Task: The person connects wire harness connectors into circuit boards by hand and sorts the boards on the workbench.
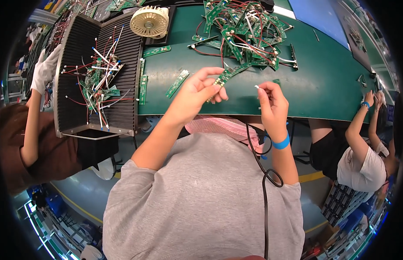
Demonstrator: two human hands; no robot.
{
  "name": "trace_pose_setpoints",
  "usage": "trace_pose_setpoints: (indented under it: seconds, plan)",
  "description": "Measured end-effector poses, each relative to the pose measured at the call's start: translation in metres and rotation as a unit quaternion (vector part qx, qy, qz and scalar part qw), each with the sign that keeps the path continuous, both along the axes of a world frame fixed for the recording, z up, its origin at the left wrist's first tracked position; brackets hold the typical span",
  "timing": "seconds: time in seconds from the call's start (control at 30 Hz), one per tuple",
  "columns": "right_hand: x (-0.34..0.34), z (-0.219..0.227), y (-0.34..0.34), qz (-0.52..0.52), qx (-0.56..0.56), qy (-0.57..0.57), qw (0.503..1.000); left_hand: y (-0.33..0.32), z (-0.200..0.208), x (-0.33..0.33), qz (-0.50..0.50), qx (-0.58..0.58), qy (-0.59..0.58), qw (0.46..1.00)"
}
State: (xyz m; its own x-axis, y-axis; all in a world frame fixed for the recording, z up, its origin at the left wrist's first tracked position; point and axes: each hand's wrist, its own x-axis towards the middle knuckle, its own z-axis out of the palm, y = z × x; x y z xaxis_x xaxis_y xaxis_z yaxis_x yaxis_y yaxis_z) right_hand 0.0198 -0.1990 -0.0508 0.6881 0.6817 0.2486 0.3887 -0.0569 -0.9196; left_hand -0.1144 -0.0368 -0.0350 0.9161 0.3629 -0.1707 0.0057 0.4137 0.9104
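My left hand (193, 94) pinches one end of a narrow, curved green circuit board (231, 74) between thumb and fingers, just above the green table mat (167, 104). The board's far end reaches toward a heaped pile of circuit boards (249, 37) with red, black and white wires. To the right, my right hand (274, 106), wearing a blue wrist strap (281, 143), is closed with thumb against fingers on a small white connector (256, 86). Any wire behind that connector is hidden by the fingers. A gap separates my two hands.
Loose board strips (177, 83) lie left of my left hand. Further left stands a black ribbed rack (121, 71) holding wired boards (99, 91). A cream fan (149, 22) sits behind. Co-workers' hands show at left, gloved (44, 73), and at far right (368, 99). A black cable (265, 203) hangs before me.
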Motion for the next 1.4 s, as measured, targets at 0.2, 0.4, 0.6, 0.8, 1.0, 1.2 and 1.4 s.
trace_pose_setpoints:
  seconds: [0.2,0.4,0.6,0.8,1.0,1.2,1.4]
  plan:
    - [-0.007,0.017,0.013,0.055,0.028,0.133,0.989,-0.015,0.009,0.009,-0.045,-0.141,-0.032,0.988]
    - [-0.010,0.023,0.017,0.084,0.029,0.111,0.990,-0.026,0.007,0.011,-0.010,-0.010,0.027,1.000]
    - [-0.013,0.019,0.019,0.066,0.043,0.127,0.989,-0.033,0.003,0.009,0.002,0.188,0.055,0.981]
    - [-0.014,0.016,0.021,0.055,0.023,0.132,0.989,-0.033,-0.003,0.011,0.041,0.358,0.031,0.932]
    - [-0.018,0.028,0.022,0.032,-0.026,0.026,0.999,-0.037,-0.009,0.008,0.064,0.415,0.028,0.907]
    - [-0.012,0.023,0.014,0.078,-0.016,0.155,0.985,-0.036,-0.008,0.009,0.029,0.431,-0.012,0.902]
    - [-0.004,0.024,0.017,0.099,-0.104,0.075,0.987,-0.028,-0.003,0.005,-0.045,0.461,0.056,0.885]
